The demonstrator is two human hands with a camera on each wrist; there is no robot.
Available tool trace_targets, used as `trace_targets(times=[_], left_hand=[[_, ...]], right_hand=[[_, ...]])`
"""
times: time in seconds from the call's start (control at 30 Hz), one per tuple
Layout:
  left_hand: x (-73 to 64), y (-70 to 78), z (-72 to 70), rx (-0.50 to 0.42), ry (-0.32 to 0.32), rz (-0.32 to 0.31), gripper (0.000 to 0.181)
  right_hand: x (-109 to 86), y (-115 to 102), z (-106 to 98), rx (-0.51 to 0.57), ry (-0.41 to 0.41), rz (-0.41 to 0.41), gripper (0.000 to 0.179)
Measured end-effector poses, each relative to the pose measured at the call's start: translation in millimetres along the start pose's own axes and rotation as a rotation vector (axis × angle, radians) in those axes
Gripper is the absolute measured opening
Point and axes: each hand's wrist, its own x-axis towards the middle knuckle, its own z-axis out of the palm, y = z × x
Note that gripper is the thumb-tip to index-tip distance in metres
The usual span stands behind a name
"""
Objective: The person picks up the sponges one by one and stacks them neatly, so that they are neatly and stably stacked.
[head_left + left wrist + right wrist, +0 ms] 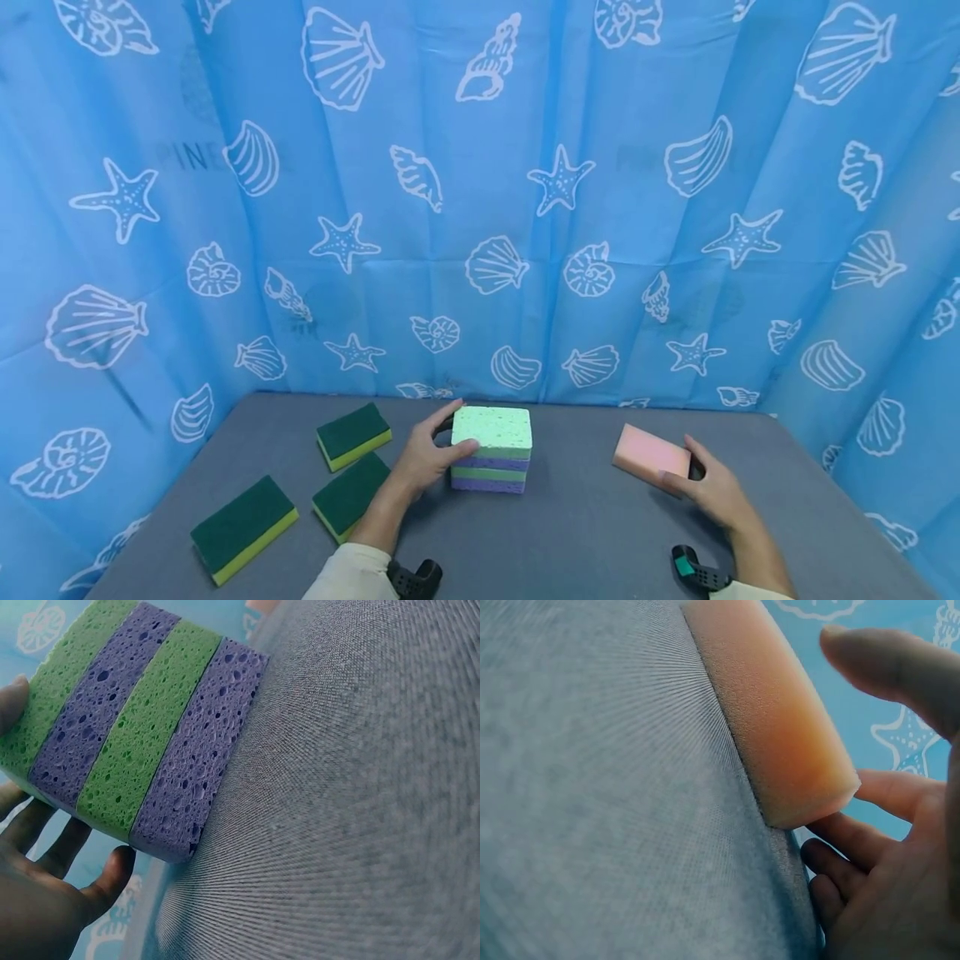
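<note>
A stack of cellulose sponges [491, 471], green and purple by turns with green on top, stands on the grey table. My left hand [435, 450] holds the stack's left end: its thumb lies on the near side of the top green sponge [64, 682], and the fingers reach round the end. Over to the right, a peach-pink sponge [651, 454] lies flat. My right hand [712, 483] is around its right end, thumb and fingers spread. In the right wrist view that thumb stands off the pink sponge [780, 720], while the fingers are right at its end.
Three scouring sponges, dark green over yellow, lie on the left: one at the back [354, 433], one at the front left [243, 527], and one partly behind my left forearm [351, 492]. A blue shell-print curtain [450, 208] hangs behind the grey table [570, 533].
</note>
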Motion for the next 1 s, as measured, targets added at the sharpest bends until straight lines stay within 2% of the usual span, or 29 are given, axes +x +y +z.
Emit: trace_targets(times=[0.23, 0.37, 0.67, 1.0], left_hand=[[-0.6, -0.4, -0.5, -0.003, -0.01, 0.003, 0.068], [-0.5, -0.4, -0.4, -0.01, -0.009, -0.002, 0.068], [-0.5, -0.2, -0.3, -0.017, 0.003, 0.001, 0.068], [-1.0, 1.7, 0.4, -0.015, 0.005, 0.011, 0.067]], right_hand=[[1.8, 1.8, 2.9, -0.08, -0.01, -0.026, 0.108], [2.1, 1.8, 4.1, -0.09, 0.002, -0.037, 0.106], [0.7, -0.9, 3.9, -0.015, 0.03, -0.011, 0.103], [-3.9, -11.0, 0.5, 0.025, 0.109, -0.058, 0.099]])
